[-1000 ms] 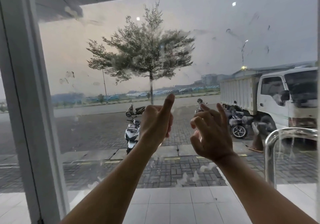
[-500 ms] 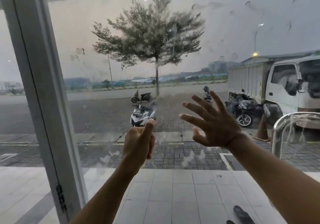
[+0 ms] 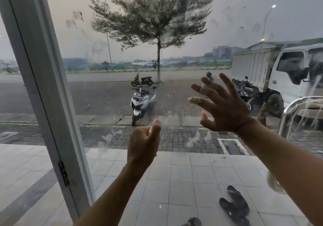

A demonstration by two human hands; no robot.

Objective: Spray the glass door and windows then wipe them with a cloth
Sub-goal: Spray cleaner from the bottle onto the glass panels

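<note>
A person's two bare hands are raised in front of a streaked glass door (image 3: 122, 54), which stands upright and fills nearly the whole view, its face turned square toward the camera and out onto a paved car park. The white door frame (image 3: 35, 72) marks its long axis – top to bottom, leaning slightly in the wide-angle view – with a hinge (image 3: 63, 173) low on it. The left hand (image 3: 143, 143) is curled into a fist around nothing, thumb pointing up; the right hand (image 3: 225, 108) is held higher, fingers splayed wide apart and aimed up and left. Whether either hand touches the pane cannot be told. Smears and run marks cloud the glass – heaviest over the tree (image 3: 157, 21) outside. A curved metal handle (image 3: 297, 106) shows at the right edge. Beyond the glass are a white scooter (image 3: 142, 101), a white truck (image 3: 279, 72) and dark sandals (image 3: 234, 206) on the tiles.
</note>
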